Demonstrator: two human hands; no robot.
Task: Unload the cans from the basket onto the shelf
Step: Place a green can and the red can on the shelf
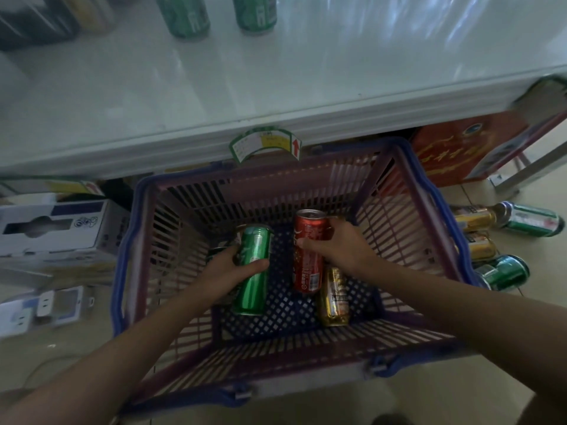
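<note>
Here we have both hands inside the basket [408, 191]: our left hand [228, 273] grips a slim green can [254, 268], our right hand [340, 246] clasps a red can [309, 271]. A gold can [333, 297] lies on the lattice floor just beside the red one. Above the slatted plastic walls runs the glossy white shelf [276, 87], with two green cans [184, 13] standing at its back. More cans [503, 271] lie on the tiled floor to the right, near a red carton [454, 148].

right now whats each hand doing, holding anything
Left hand: closed around the green can, inside the basket.
Right hand: closed around the red can, inside the basket.
</note>
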